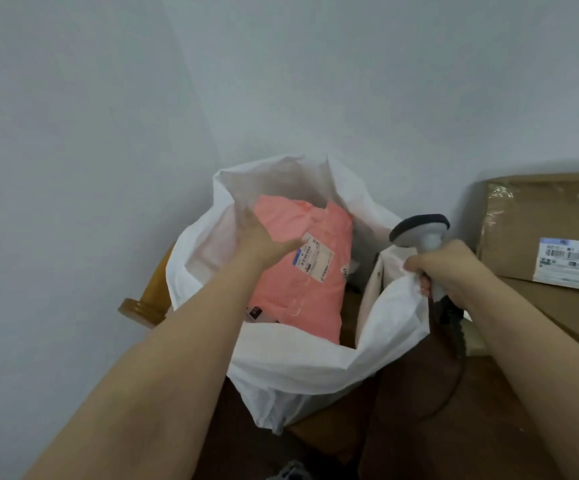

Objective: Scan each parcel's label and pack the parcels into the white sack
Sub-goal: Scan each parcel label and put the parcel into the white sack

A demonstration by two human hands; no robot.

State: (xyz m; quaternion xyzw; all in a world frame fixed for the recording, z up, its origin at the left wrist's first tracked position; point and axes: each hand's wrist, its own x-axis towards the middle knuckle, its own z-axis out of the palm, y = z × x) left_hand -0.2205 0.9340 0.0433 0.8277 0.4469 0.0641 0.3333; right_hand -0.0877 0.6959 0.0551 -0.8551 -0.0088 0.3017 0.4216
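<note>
Left hand (263, 242) reaches down into the mouth of the white plastic sack (295, 365) and rests on the upper left part of a soft pink plastic mailer parcel (301, 271); its fingers are mostly hidden against the parcel and the sack wall, so whether it grips the parcel or merely presses it cannot be told. The right hand (443, 268) is clenched round the handle of a grey handheld barcode scanner (419, 233) and, in the same grasp, pinches the near right rim of the sack, holding the mouth open.

The pink parcel lies inside the sack, tilted, with its white shipping label (314, 259) facing up just beside the left hand. Judging from this, that parcel is already packed or being settled into place. Under its near left corner a small dark item (254, 312) peeks out, possibly another parcel, though too little shows to be sure.

To the right of the sack, two brown cardboard boxes are stacked, the upper one (540, 230) carrying a white label (570, 261) on its near face; these appear still outside the sack, so scanning and packing likely remain for them.

Counted: one sack, one scanner, one pink parcel, two boxes, two visible labels. A brown tape roll (149, 296) lies left of the sack, against the pale wall (108, 116).
</note>
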